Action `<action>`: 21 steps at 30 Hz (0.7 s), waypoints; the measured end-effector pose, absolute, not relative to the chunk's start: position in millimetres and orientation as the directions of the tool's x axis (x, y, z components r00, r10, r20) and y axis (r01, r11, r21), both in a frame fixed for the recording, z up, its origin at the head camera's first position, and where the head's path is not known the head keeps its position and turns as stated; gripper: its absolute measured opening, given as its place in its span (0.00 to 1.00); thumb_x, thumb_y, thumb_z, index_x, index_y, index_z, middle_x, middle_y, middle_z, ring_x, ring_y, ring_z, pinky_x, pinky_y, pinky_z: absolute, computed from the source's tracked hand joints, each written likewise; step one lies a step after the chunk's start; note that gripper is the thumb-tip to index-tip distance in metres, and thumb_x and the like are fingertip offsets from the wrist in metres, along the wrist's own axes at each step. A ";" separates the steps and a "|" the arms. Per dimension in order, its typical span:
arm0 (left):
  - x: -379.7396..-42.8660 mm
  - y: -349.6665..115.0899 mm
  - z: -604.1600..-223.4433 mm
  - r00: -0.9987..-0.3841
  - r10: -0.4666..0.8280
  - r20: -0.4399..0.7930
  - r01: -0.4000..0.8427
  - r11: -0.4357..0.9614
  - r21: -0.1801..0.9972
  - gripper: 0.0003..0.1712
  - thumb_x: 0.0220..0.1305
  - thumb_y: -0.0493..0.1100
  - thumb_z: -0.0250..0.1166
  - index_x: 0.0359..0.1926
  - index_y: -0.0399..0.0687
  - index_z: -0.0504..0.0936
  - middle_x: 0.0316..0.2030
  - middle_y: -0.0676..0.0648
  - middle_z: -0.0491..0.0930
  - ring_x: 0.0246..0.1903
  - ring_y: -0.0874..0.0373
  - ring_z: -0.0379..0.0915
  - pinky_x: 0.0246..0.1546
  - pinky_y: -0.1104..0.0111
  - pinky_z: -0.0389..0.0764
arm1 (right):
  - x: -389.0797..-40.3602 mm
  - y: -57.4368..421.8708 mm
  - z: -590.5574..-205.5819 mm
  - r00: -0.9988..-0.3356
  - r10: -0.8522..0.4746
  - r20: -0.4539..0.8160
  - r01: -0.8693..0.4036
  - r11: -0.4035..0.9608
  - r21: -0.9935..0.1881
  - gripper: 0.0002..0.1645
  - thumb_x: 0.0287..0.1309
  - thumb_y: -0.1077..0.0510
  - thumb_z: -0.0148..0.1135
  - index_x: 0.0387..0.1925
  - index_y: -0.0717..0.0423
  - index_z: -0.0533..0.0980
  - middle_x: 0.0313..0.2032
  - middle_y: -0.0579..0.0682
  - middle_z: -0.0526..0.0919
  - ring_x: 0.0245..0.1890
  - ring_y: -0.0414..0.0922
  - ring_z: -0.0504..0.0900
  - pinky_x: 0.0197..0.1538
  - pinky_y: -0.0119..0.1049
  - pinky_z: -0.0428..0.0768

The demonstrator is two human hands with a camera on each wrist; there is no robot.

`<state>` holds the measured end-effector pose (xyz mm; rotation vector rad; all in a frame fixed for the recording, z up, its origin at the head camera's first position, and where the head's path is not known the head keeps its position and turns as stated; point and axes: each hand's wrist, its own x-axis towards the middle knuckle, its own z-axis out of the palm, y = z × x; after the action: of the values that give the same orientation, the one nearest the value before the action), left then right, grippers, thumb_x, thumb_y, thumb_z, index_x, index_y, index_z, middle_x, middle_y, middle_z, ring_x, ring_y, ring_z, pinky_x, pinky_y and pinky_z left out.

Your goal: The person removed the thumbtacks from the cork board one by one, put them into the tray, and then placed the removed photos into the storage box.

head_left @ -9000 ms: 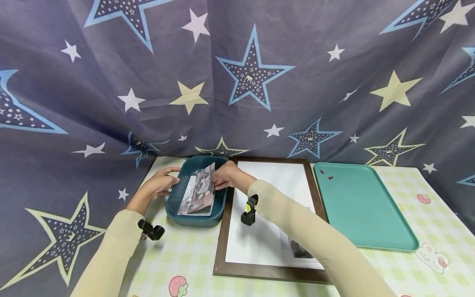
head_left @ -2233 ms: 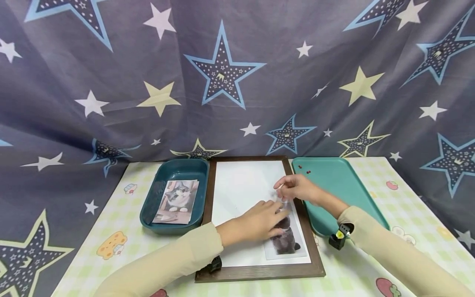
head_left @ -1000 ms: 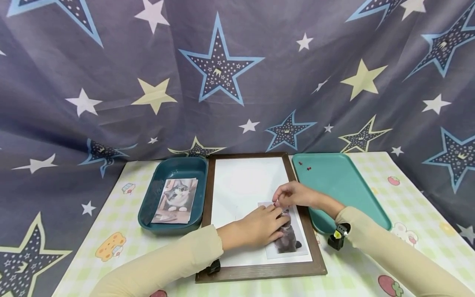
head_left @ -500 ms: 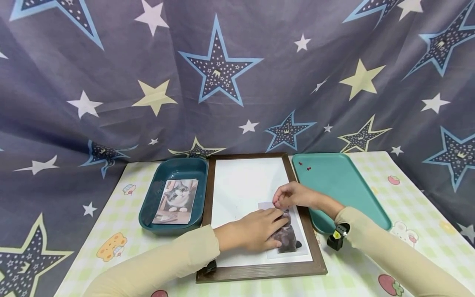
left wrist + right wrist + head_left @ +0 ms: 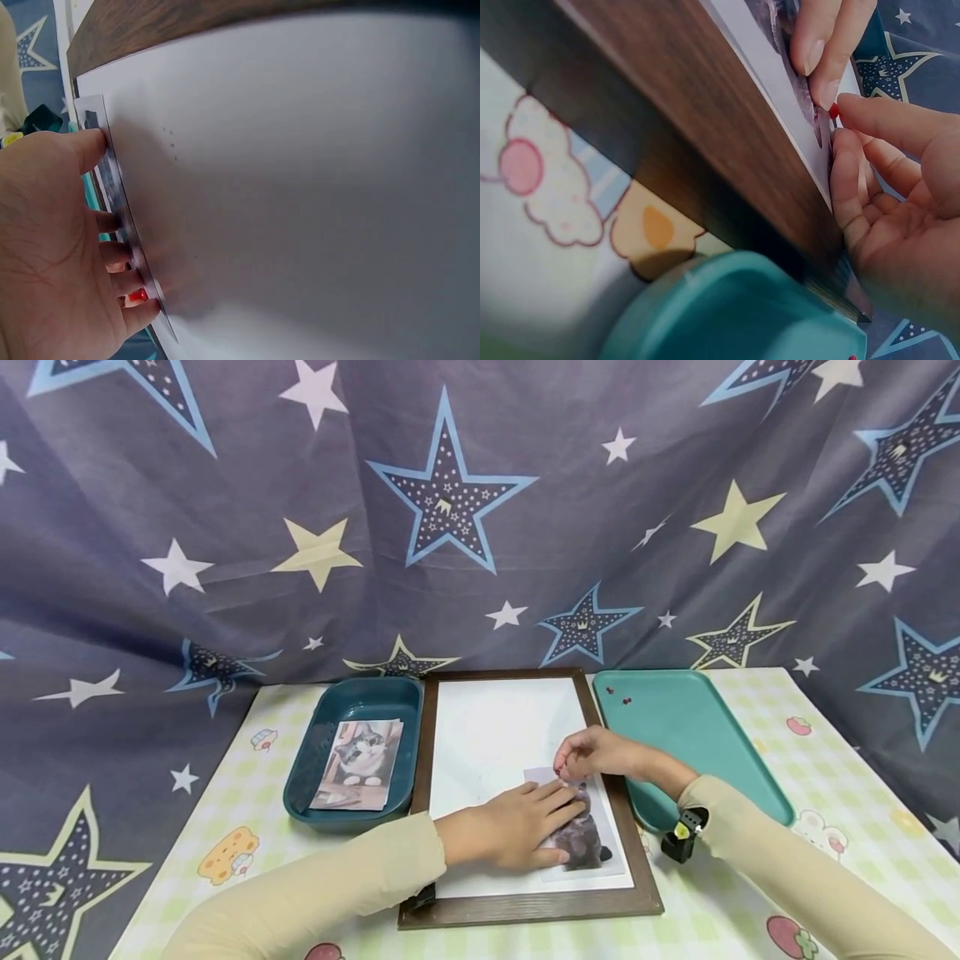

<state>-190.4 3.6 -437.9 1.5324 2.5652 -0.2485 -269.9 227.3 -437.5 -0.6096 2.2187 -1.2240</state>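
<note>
A whiteboard-like white panel [image 5: 502, 727] in a brown wooden frame [image 5: 525, 907] lies on the table. On its lower right part rests a photo of a grey cat [image 5: 579, 845]. My left hand [image 5: 525, 823] lies over the photo's left side, fingers extended and pressing it to the panel. At the photo's top edge my right hand [image 5: 596, 752] pinches a red push pin [image 5: 834, 111] between thumb and index finger, its point toward the photo. The pin's red head also shows beyond the left fingers [image 5: 126, 282] in the left wrist view.
Left of the frame stands a dark teal basin [image 5: 303, 760] holding cat photos [image 5: 360, 766]. On the right is a flat green tray [image 5: 693, 735] with two red push pins [image 5: 627, 701] near its far left corner. A starry curtain [image 5: 480, 593] hangs behind the table.
Nine seconds ago both hands were at the basin, the right lifting a photo. They have since moved to the cat photo on the panel. Over the last second they barely moved.
</note>
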 end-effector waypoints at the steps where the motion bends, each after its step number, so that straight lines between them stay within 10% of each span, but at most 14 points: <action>1: -190.6 3.6 -438.0 -0.473 0.855 -0.211 0.880 0.470 -0.067 0.43 0.78 0.68 0.41 0.82 0.53 0.48 0.81 0.49 0.49 0.80 0.51 0.47 0.77 0.59 0.60 | -270.1 227.4 -437.2 -0.757 -0.613 -0.227 -0.135 0.486 -0.864 0.11 0.61 0.66 0.66 0.44 0.68 0.81 0.31 0.50 0.84 0.30 0.41 0.77 0.38 0.32 0.79; 21: -189.0 4.5 -441.9 -0.489 0.836 -0.249 0.870 0.487 -0.074 0.42 0.78 0.68 0.37 0.83 0.55 0.44 0.82 0.49 0.44 0.81 0.51 0.41 0.79 0.58 0.55 | -276.6 223.8 -438.5 -0.761 -0.591 -0.269 -0.065 0.481 -0.874 0.10 0.57 0.68 0.66 0.41 0.69 0.83 0.31 0.52 0.89 0.28 0.41 0.82 0.34 0.31 0.82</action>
<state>-189.0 4.5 -441.9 1.4787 2.5504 -0.2838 -276.6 223.8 -438.5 -0.5397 2.1795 -1.2535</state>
